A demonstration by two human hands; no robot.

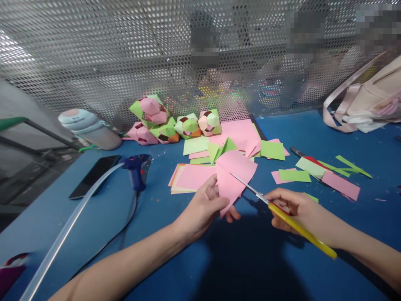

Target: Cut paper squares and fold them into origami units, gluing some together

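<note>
- Head view: the left hand [205, 207] pinches a pink sheet [235, 169], thumb on top, other fingers behind it.
- The right hand [302, 211] has its fingers closed round the yellow-handled scissors [300, 230]; one blade crosses the sheet's face.
- Sheet and scissors are over the middle of the table [166, 271], well apart from its left edge.
- Just beyond the left hand lies a paper stack [194, 177], pink on top.
- Pink and green paper balls [152, 109] sit by the far edge, in front of the mesh panel [125, 54], some piled on others.
- Toward the left edge are a phone [94, 177], a blue glue gun [136, 173] and a bottle [94, 130].
- Green strips [357, 168] lie beyond the right hand.
- A pale bag [376, 94] rests at the far edge, toward the right.
</note>
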